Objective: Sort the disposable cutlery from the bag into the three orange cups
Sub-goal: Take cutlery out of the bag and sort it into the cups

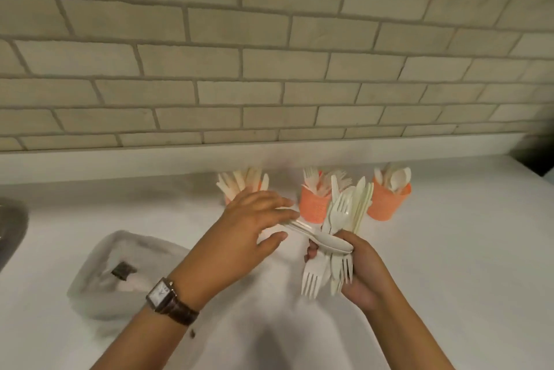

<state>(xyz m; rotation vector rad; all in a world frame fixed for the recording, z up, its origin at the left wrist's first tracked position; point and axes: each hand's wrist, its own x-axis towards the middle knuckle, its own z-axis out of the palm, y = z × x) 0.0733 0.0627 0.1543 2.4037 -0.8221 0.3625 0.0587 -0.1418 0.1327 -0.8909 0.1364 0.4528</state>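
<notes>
My right hand (pixel 358 267) grips a mixed bundle of white plastic cutlery (pixel 344 219), forks and knives pointing up and down. My left hand (pixel 254 228) pinches the handle end of a white spoon (pixel 326 242) that lies crosswise on the bundle. Three orange cups stand in a row near the wall: the left cup (pixel 227 199), mostly hidden behind my left hand, holds knives, the middle cup (pixel 313 205) holds forks, the right cup (pixel 386 202) holds spoons. A clear plastic bag (pixel 120 273) lies at the left on the white counter (pixel 449 264).
A metal sink edge (pixel 12 228) shows at the far left. A brick-tile wall (pixel 269 55) rises behind the cups. A dark object (pixel 536 154) sits at the far right edge. A watch (pixel 168 299) is on my left wrist.
</notes>
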